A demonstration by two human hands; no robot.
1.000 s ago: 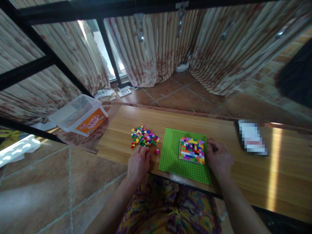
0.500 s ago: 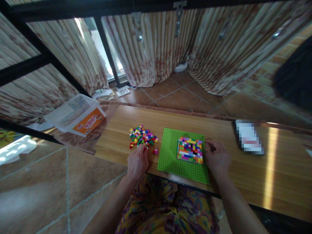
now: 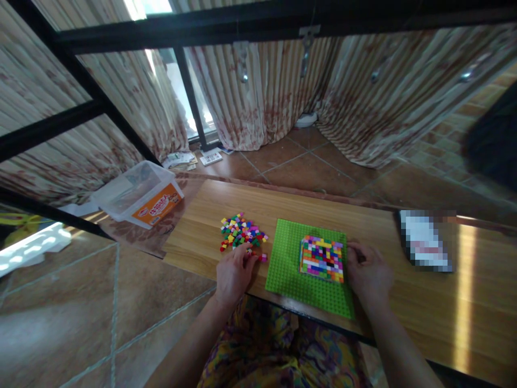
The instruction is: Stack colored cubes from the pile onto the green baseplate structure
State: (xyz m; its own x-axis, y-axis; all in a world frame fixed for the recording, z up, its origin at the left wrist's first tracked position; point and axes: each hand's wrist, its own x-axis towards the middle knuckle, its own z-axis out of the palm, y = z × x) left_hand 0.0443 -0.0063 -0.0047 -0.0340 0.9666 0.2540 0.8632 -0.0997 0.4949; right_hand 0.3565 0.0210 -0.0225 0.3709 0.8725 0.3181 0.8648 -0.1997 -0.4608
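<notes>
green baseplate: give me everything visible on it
The green baseplate is a flat, square, bright green studded board, plastic by its look, lying flat on the wooden table near its front edge. A multicoloured block of small bricks sits on its right half, in rows of mixed colours. The right hand rests against its right edge. The left hand lies just off its left edge, at the loose brick pile; whether it touches the plate is unclear.

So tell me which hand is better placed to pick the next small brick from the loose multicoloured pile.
Left: the left hand already touches the loose multicoloured brick pile; the right hand rests beside the green baseplate.
</notes>
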